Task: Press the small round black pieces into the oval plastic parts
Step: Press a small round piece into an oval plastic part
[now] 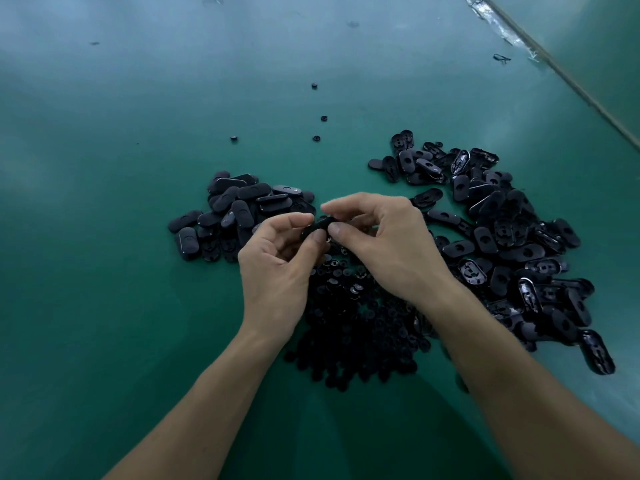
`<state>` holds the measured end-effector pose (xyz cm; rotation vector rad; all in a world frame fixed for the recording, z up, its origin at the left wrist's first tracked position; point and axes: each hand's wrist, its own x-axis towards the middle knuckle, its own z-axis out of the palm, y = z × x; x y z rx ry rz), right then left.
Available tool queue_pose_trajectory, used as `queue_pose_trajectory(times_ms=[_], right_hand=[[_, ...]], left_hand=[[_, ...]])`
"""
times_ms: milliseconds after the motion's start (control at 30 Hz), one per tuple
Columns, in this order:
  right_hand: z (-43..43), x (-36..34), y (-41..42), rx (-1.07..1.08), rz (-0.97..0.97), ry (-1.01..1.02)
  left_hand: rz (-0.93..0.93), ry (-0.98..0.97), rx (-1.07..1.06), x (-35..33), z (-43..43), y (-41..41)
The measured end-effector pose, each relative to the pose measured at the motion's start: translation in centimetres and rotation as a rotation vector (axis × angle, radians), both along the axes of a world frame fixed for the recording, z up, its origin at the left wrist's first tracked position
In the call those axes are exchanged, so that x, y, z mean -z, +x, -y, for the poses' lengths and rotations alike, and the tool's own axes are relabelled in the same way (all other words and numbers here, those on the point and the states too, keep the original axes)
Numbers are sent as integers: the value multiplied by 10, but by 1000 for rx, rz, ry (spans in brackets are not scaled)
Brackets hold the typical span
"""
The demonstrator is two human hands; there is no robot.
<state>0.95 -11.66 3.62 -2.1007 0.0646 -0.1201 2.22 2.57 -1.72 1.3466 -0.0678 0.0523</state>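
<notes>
Both hands meet over the middle of the green table (104, 237). My left hand (277, 258) and my right hand (384, 237) pinch one black oval plastic part (320, 226) between thumbs and forefingers; most of it is hidden by the fingers. Whether a round piece sits in it cannot be seen. A heap of small round black pieces (356, 337) lies just below the hands, between my forearms. One pile of oval parts (239, 209) lies to the left of the hands. A larger pile of oval parts (502, 244) spreads to the right.
Several stray round pieces (323, 118) lie farther back on the table. A table edge with a pale strip (554, 64) runs diagonally at the top right. Small dark scraps (501, 58) sit near that edge.
</notes>
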Motion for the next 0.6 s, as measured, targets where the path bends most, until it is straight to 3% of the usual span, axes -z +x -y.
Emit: queue_pose_trajectory(times_ms=[600], right_hand=[[16,-5,7,-114,40,-95]], left_hand=[[-10,-6,48,-3,1,-1]])
